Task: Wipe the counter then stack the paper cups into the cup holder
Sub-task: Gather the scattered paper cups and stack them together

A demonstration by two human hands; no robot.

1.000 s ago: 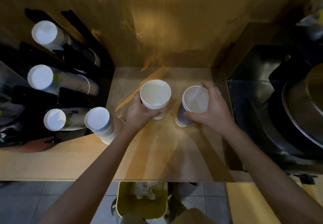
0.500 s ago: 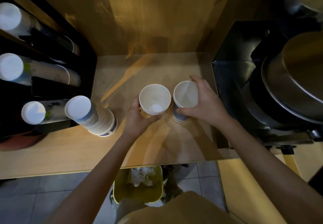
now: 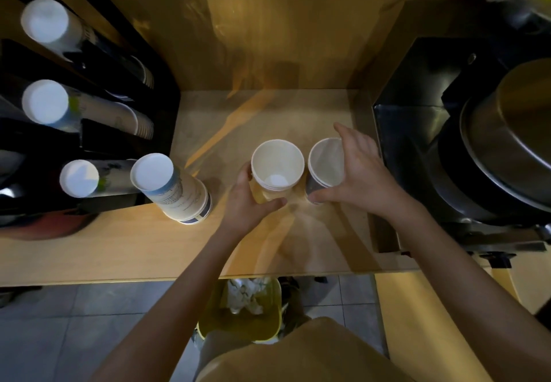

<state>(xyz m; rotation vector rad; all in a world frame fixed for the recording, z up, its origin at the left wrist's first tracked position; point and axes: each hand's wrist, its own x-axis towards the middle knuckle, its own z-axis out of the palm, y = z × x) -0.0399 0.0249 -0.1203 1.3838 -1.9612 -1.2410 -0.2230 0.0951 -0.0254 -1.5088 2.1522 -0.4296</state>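
Gripping left cup stack (image 3: 277,170) in left hand (image 3: 250,206), cupping right cup stack (image 3: 325,167) in right hand (image 3: 363,176); cup holder (image 3: 162,95) off left.

You work from a single view, the camera on your head. It looks steeply down and slightly forward from above the near edge of the surface (image 3: 89,250), and its wide lens bows the borders. It sits close. Your forearms enter from 6 o'clock, and the left grip (image 3: 250,206) on the left cup stack (image 3: 277,167) and the right grip (image 3: 363,179) on the right cup stack (image 3: 325,164) land just right of centre. The wall (image 3: 268,24) fills 12 o'clock. The cup holder (image 3: 119,146) lies at 9, a dark machine (image 3: 417,113) at 3 and the floor (image 3: 44,337) at 7.
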